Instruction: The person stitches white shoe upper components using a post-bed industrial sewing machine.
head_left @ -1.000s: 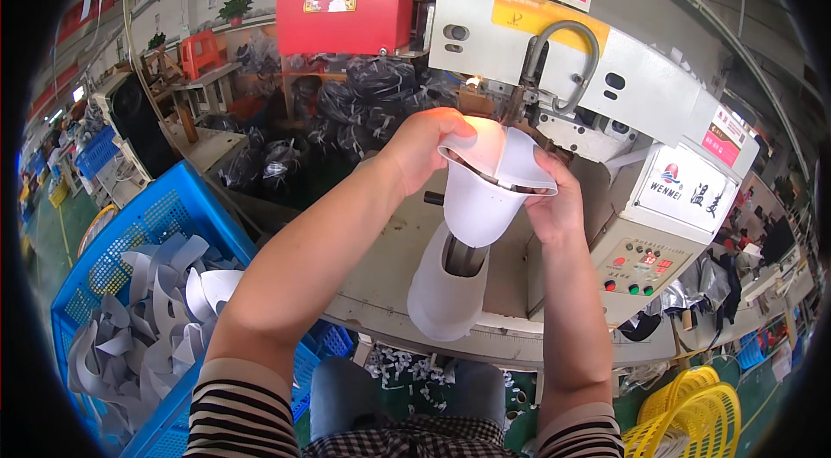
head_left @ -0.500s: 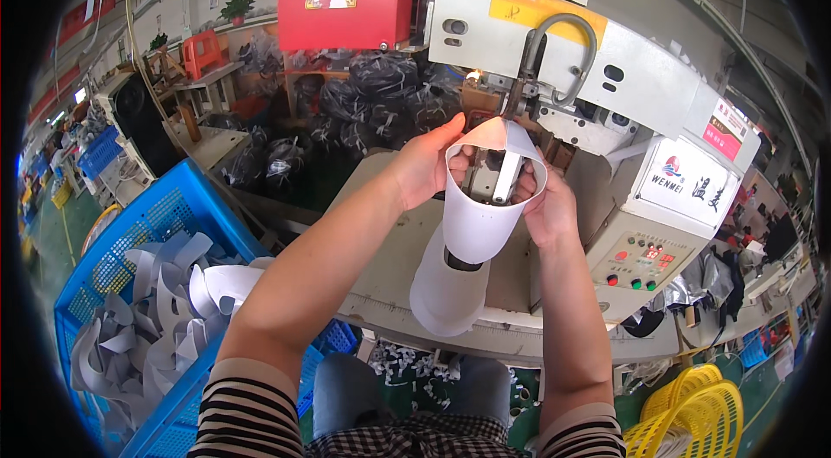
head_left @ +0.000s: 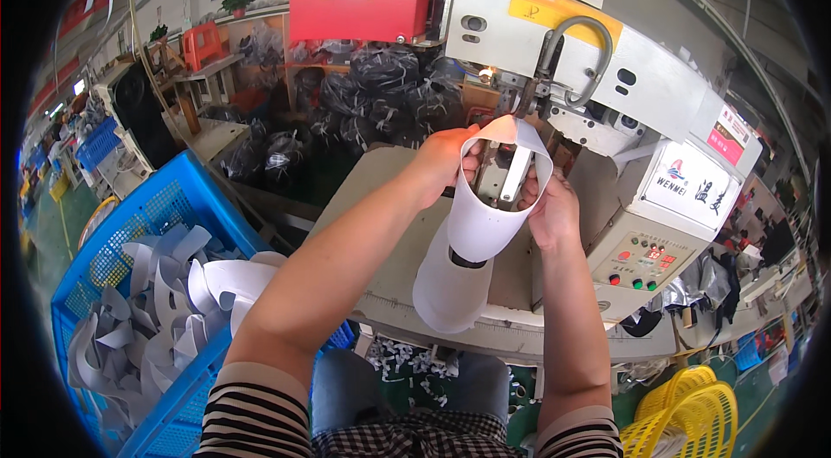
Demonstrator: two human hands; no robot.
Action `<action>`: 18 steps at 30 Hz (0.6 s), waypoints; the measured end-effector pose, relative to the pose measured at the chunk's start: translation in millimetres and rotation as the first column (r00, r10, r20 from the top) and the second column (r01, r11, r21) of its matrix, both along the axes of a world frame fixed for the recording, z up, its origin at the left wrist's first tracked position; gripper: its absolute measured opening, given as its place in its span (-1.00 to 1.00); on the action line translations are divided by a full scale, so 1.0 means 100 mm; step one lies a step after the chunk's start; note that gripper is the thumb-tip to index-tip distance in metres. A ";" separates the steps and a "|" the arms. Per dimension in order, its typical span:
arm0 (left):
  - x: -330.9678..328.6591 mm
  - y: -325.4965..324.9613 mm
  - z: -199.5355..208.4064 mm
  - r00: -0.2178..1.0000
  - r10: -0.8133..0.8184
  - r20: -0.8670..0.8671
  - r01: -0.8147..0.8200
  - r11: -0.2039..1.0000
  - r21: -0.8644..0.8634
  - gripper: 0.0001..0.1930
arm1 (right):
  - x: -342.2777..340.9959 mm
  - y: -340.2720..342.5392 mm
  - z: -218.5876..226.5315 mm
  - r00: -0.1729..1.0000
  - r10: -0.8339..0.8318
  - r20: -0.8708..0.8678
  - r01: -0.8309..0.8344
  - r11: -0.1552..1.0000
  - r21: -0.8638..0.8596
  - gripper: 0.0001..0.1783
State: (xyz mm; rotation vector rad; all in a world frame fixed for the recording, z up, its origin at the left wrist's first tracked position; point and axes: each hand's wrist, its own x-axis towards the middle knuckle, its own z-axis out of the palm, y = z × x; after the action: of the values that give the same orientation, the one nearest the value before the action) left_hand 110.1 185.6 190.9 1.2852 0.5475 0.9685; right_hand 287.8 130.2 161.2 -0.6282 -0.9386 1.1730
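Note:
My left hand [head_left: 443, 162] and my right hand [head_left: 552, 209] grip opposite sides of a white loop of stiff, sheet-like material [head_left: 486, 233]. The loop's upper edge lies under the working head [head_left: 525, 96] of a bench machine, around its narrow metal post [head_left: 518, 172]. Fingers of both hands curl inside the loop, thumbs outside. Below it hangs a second rounded white piece [head_left: 452, 293] with a dark gap between them; whether the two are joined I cannot tell. Orange light falls on the loop's top left and my left fingers.
A blue plastic basket [head_left: 212, 194] full of white curved strips [head_left: 173, 319] stands at my left. The machine's control box [head_left: 645, 263] is on the right, above yellow baskets [head_left: 692, 410]. Black bags [head_left: 381, 81] are piled behind the table. White scraps [head_left: 411, 363] litter the floor.
The machine and background have shifted slightly right in the picture. Both hands keep their grip on the white loop, which sits a little differently against the machine head.

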 end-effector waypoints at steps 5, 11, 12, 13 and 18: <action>0.00 -0.03 0.00 1.000 -0.001 -0.025 0.000 1.000 -0.024 -0.65 | -0.12 -0.06 0.05 0.992 -0.122 -0.035 0.121 0.993 -0.010 -0.87; 0.01 -0.11 -0.03 0.995 0.076 -0.057 -0.081 0.992 -0.101 -0.65 | -0.14 -0.02 -0.05 0.962 -0.239 0.133 0.248 0.968 -0.050 -0.78; 0.02 -0.07 -0.04 0.987 0.128 -0.095 -0.133 0.990 -0.052 -0.64 | -0.15 0.03 -0.07 0.948 -0.283 0.147 0.292 0.955 -0.043 -0.71; 0.02 -0.03 -0.05 0.975 0.181 -0.130 -0.183 0.983 -0.003 -0.63 | -0.16 0.05 -0.08 0.931 -0.326 0.162 0.335 0.941 -0.035 -0.63; 0.12 -0.06 -0.10 0.932 0.283 -0.227 -0.309 0.947 -0.088 -0.68 | -0.14 0.15 -0.29 0.910 -0.315 0.270 0.362 0.921 -0.147 -0.57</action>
State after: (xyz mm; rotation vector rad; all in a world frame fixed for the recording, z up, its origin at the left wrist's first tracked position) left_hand 122.5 179.8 180.8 1.2234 0.9754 1.0328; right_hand 273.4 145.1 132.2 -1.0686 -0.8777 0.8907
